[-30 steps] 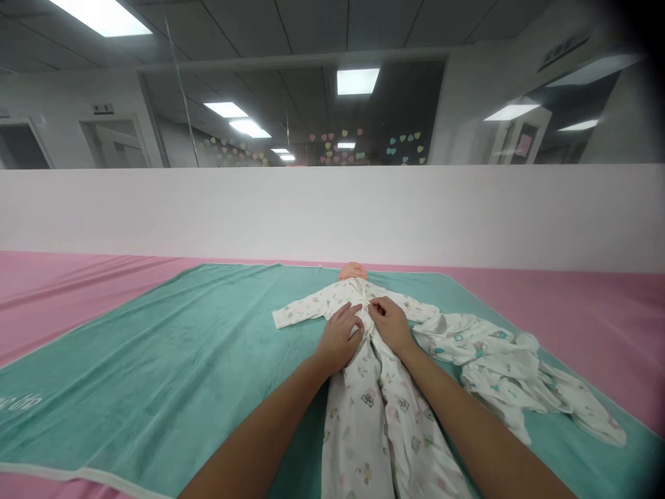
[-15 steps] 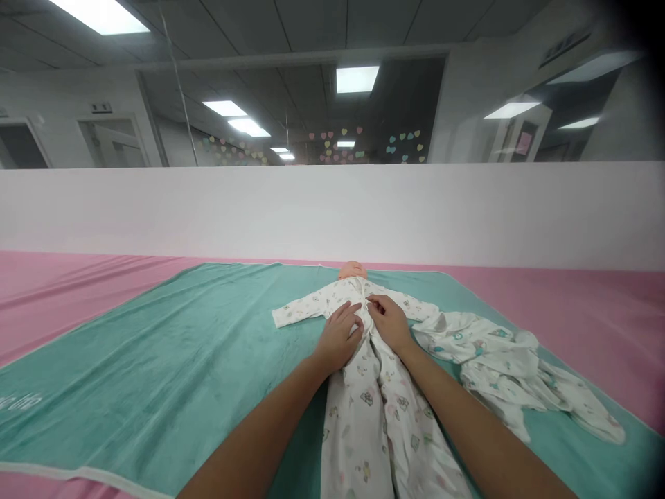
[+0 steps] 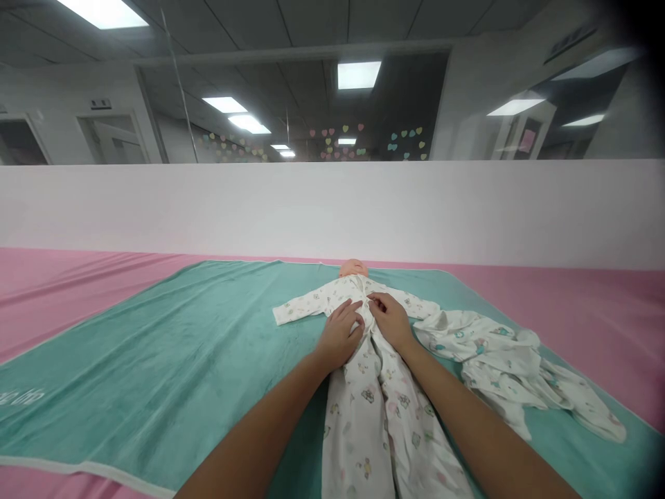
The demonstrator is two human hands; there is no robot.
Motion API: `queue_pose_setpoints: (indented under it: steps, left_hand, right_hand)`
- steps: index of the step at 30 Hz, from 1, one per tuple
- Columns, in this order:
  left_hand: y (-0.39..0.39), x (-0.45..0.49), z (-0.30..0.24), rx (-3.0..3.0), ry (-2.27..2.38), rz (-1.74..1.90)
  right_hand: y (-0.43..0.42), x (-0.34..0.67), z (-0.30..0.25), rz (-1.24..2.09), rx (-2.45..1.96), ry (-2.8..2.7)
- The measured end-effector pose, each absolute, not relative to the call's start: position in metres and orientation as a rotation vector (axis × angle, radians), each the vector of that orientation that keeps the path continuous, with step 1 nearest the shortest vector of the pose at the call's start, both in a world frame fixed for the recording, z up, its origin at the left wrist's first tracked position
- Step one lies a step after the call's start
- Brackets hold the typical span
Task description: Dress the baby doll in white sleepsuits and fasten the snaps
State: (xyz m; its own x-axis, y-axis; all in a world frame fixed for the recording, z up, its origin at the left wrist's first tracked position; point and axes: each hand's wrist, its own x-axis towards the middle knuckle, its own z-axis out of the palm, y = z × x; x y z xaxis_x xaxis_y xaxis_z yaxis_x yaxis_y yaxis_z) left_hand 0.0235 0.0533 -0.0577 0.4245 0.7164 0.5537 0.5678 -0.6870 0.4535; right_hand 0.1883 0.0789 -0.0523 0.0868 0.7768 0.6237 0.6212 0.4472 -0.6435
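Nearest, the printed white sleepsuit (image 3: 358, 423) lies flat down its legs, on a doll whose head (image 3: 353, 267) shows at the collar. The left hand (image 3: 340, 336) and right hand (image 3: 389, 322) sit at its chest, their fingers drawn narrow, pinching the front edges together. The sleeves are spread and the front looks closed above the hands (any fasteners are too small to tell). Beside it lies a bunched white garment (image 3: 499, 360), on a green blanket (image 3: 156, 360) over a pink mat (image 3: 597, 312). Beyond stands a white partition (image 3: 332, 208).
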Motion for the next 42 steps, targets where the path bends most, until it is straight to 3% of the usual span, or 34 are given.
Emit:
queue_pose_setpoints:
  steps: [42]
  left_hand:
    - [0.0532,0.0219,-0.0584,2.506,1.133,1.106]
  right_hand:
    - [0.0809,0.1896,-0.0549,0.171,-1.247,-1.604]
